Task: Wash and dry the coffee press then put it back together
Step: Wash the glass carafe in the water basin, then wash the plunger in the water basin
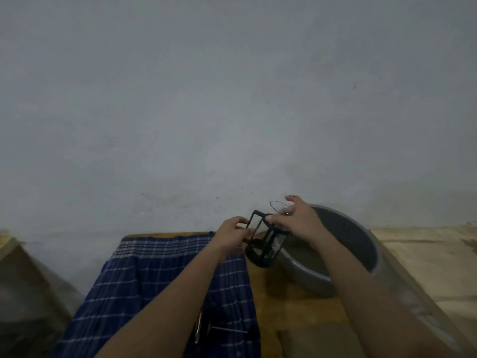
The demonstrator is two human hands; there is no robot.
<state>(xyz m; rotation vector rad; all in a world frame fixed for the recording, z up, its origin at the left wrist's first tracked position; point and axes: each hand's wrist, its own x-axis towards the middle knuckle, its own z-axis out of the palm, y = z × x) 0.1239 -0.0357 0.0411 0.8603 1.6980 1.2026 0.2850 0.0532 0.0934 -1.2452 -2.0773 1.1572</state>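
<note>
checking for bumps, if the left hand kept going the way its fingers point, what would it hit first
Probably the black frame of the coffee press: the left hand already grips its handle, fingers pointing right toward it. Depth is unclear.

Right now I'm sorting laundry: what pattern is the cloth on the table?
Blue with white checked lines, the cloth; head view shows it.

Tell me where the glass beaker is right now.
In the head view, right of centre: the glass beaker sits tilted in the black frame, held by the right hand beside the grey basin.
</note>
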